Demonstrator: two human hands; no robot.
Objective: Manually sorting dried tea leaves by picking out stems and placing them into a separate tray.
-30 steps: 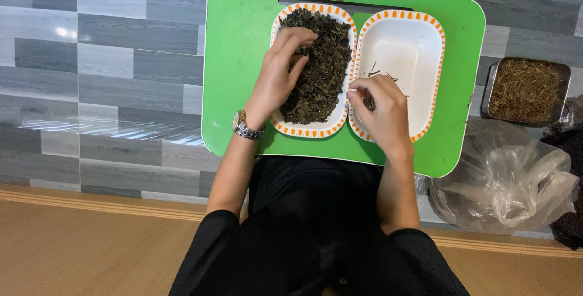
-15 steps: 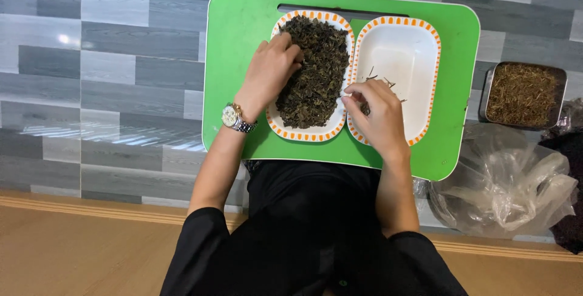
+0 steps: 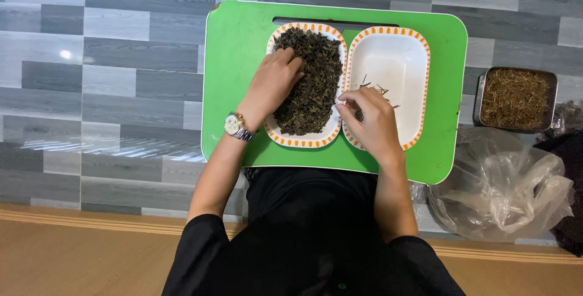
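A green tray (image 3: 234,47) lies on the grey tiled floor and carries two white dishes with orange-dotted rims. The left dish (image 3: 303,141) is heaped with dark dried leaves (image 3: 316,71). My left hand (image 3: 273,80), with a wristwatch (image 3: 234,126), rests palm down on the left side of that heap, fingers curled into the leaves. The right dish (image 3: 413,71) is nearly bare and holds several thin brown stems (image 3: 379,89). My right hand (image 3: 367,120) hovers over its near left corner, fingers pinched together on a small dark bit of leaf.
A metal tin (image 3: 483,92) full of brown dried stems stands right of the tray. A crumpled clear plastic bag (image 3: 504,187) lies below it. Dark cloth (image 3: 565,150) sits at the far right edge. A wooden strip (image 3: 91,253) runs beneath the tiles.
My left hand drew back from the top of the leaf heap to its left side and lay flatter. The right hand stayed pinched over the right dish. The view shifted slightly.
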